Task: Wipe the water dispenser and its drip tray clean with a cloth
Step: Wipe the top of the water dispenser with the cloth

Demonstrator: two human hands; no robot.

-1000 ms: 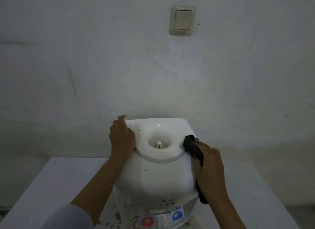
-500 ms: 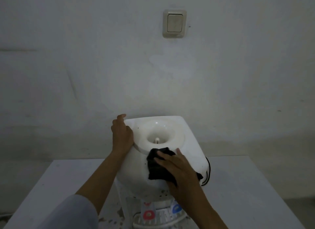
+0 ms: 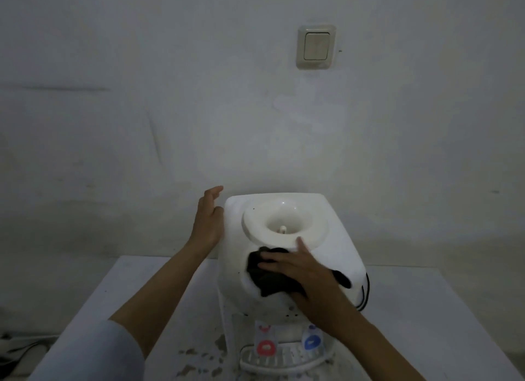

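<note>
A white water dispenser (image 3: 335, 238) stands on a white table, its round bottle well facing up. With flat fingers, my right hand (image 3: 306, 278) presses a black cloth (image 3: 267, 281) against the dispenser's front upper face. My left hand (image 3: 208, 221) lies with straight fingers along the dispenser's left side. Below the front are a red tap (image 3: 265, 346), a blue tap (image 3: 312, 342) and the white drip tray (image 3: 255, 360). Part of the cloth is hidden under my right hand.
The white table (image 3: 426, 309) carries dark specks and stains (image 3: 199, 360) left of the drip tray. A plain wall with a light switch (image 3: 316, 47) rises close behind. A dark cord (image 3: 366, 292) hangs at the dispenser's right side.
My right hand swept the cloth from the top's right edge to the front face. My left hand slid off the top edge onto the left side.
</note>
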